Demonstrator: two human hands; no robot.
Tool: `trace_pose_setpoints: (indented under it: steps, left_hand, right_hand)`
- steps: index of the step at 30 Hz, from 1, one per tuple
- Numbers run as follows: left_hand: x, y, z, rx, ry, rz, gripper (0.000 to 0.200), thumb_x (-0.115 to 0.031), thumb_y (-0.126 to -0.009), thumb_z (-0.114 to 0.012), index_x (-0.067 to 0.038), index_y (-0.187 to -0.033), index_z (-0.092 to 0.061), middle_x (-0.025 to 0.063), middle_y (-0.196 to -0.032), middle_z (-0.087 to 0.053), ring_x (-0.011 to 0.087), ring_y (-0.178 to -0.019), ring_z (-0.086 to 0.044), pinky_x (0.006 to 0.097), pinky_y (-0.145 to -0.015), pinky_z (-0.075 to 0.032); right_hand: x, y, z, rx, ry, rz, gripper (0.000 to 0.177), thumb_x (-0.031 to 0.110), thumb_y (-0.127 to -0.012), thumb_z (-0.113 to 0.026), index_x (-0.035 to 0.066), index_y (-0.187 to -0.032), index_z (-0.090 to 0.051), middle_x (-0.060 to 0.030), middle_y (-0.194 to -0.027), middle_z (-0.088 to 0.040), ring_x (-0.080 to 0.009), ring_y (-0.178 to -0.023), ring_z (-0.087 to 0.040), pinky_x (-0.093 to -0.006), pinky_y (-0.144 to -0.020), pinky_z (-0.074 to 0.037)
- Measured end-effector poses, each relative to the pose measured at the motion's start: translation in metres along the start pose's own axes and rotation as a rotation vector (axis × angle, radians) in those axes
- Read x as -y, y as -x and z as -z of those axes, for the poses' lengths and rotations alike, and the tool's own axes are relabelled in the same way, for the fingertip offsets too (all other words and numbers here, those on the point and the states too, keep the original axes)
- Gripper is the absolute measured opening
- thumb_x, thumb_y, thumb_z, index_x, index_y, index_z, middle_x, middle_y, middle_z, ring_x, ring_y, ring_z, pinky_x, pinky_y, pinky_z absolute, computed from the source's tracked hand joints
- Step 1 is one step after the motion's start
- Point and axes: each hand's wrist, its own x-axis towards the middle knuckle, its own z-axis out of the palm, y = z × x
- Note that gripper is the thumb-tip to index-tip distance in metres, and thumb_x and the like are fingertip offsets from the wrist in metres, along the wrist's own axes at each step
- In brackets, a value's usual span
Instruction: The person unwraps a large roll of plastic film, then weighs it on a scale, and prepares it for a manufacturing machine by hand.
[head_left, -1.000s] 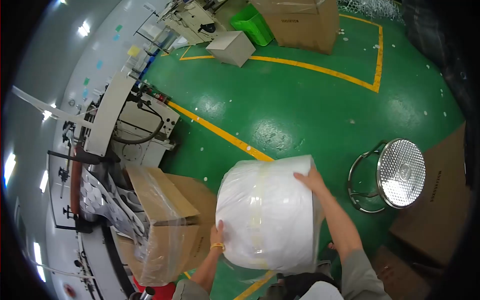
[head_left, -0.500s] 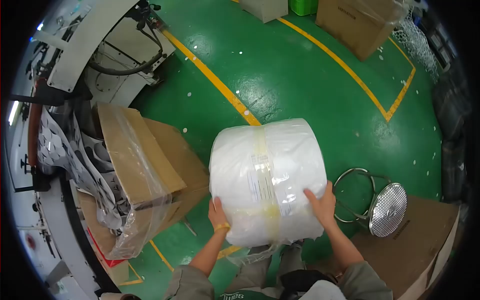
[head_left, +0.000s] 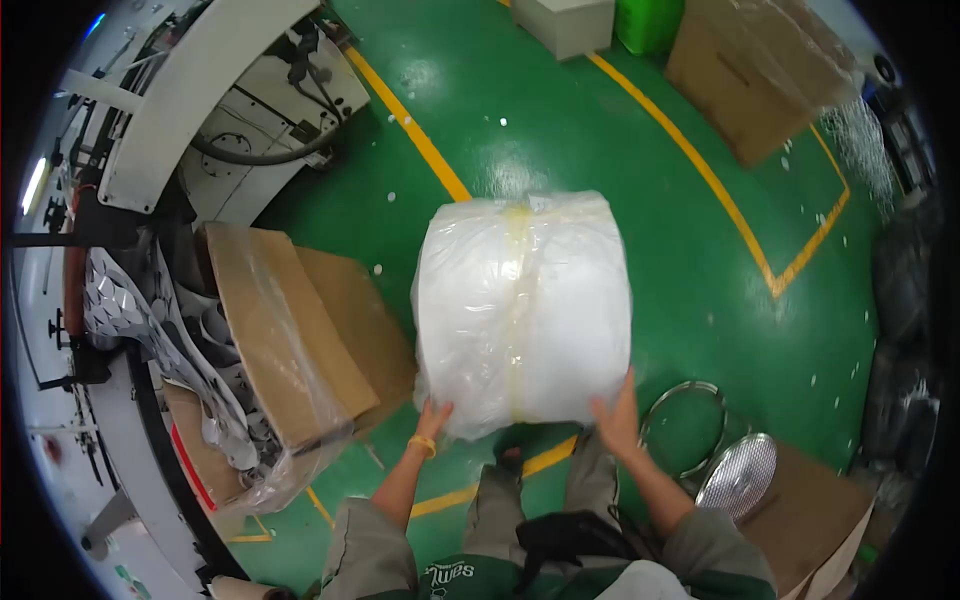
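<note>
A large white roll (head_left: 570, 310), wrapped in clear plastic with a yellowish tape band round its middle, is in front of my legs. My left hand (head_left: 433, 422) presses on its lower left edge, the thumb on the wrap and a yellow band on the wrist. At the lower right edge, my right hand (head_left: 618, 418) grips the roll with its thumb on the near side. The fingers of both hands are partly hidden behind the roll.
At left, a cardboard box (head_left: 290, 340) holds grey perforated strip waste beside a white machine (head_left: 210, 90). A metal stool (head_left: 740, 475) and a carton (head_left: 815, 510) stand at lower right. Another carton (head_left: 735, 85) and a green container (head_left: 648, 22) are at the upper right.
The roll has shifted up and slightly left in view, with both hands on it. Its label no longer shows, and more of my legs is visible below it.
</note>
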Motion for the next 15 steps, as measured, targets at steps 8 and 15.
trace_pose_setpoints:
  steps: [8,15]
  left_hand:
    - [-0.223,-0.105,-0.064,-0.404,-0.069,-0.068,0.075,-0.045,-0.067,-0.069,0.007,-0.113,-0.043,0.0203,-0.111,-0.051,0.0275,-0.098,-0.051,0.0333,-0.088,-0.038]
    - [-0.321,-0.221,-0.037,-0.445,0.167,-0.174,0.077,-0.054,-0.081,-0.046,0.0,-0.132,-0.025,0.0153,-0.129,-0.038,0.0265,-0.12,-0.035,0.0342,-0.099,-0.028]
  right_hand:
    - [0.076,-0.262,0.011,0.131,0.009,0.053,0.079,0.03,-0.081,-0.056,-0.006,-0.133,-0.008,-0.0296,-0.133,-0.023,-0.0395,-0.123,-0.027,-0.039,-0.1,-0.025]
    - [0.12,-0.452,0.041,0.127,-0.23,0.129,0.074,0.032,-0.082,-0.055,-0.006,-0.132,-0.016,-0.0276,-0.135,-0.022,-0.0378,-0.123,-0.029,-0.039,-0.1,-0.026]
